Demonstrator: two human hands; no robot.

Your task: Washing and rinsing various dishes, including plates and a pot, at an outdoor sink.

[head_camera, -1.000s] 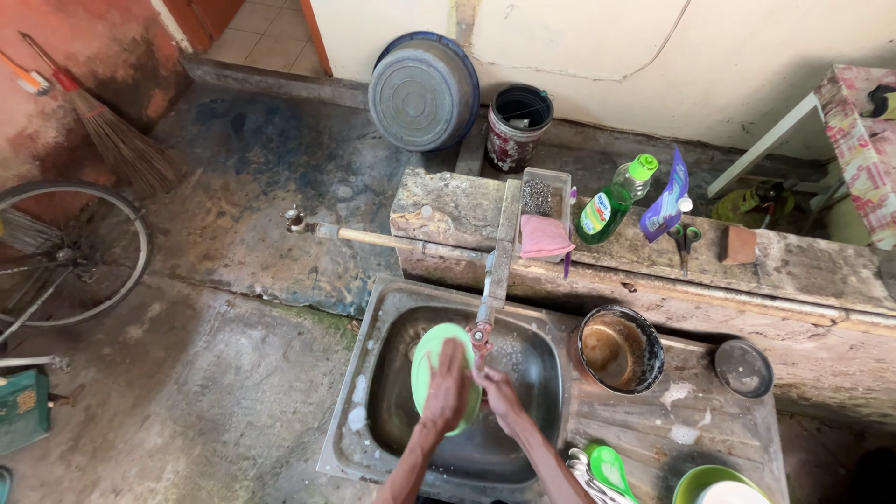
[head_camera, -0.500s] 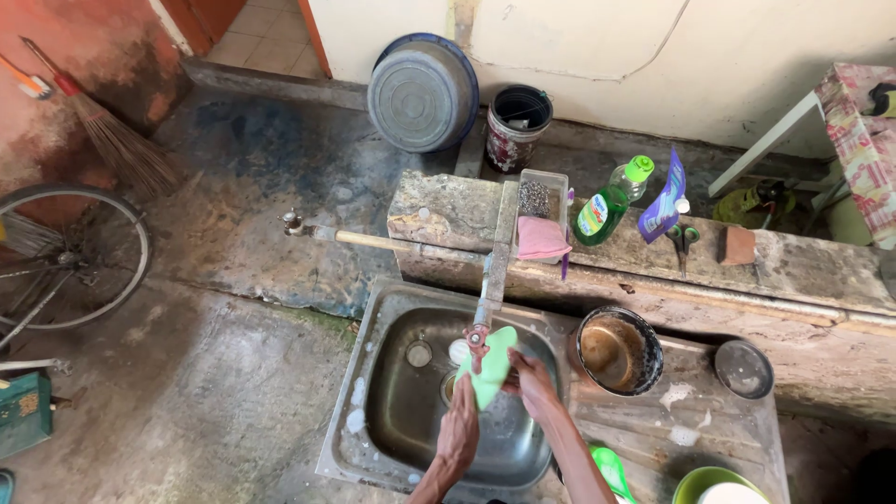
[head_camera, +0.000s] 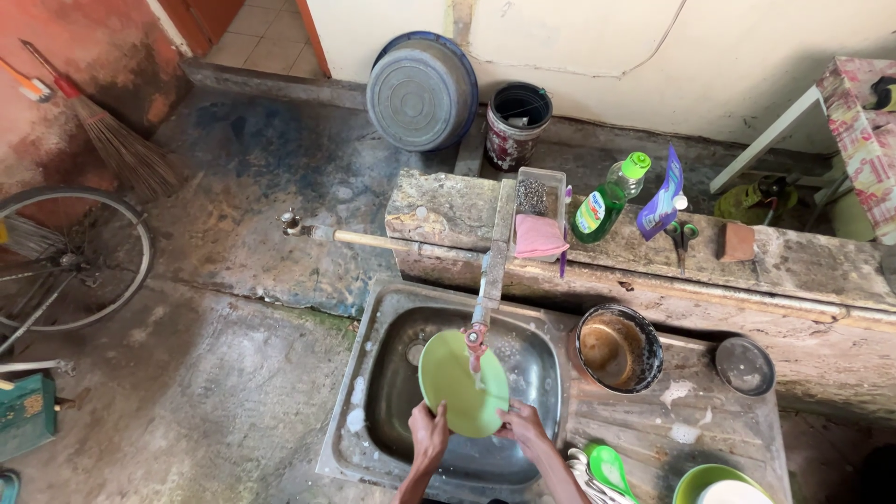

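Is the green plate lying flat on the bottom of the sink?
No, both hands, the left hand and the right hand, hold the green plate up over the sink under the tap.

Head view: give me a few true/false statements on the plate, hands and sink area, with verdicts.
1. Both hands, the left hand and the right hand, hold the green plate. True.
2. The plate lies flat on the sink floor. False: it is held up under the tap.
3. The dark pot sits right of the sink. True.
4. The pink cloth is inside the sink. False: it rests on the ledge behind.
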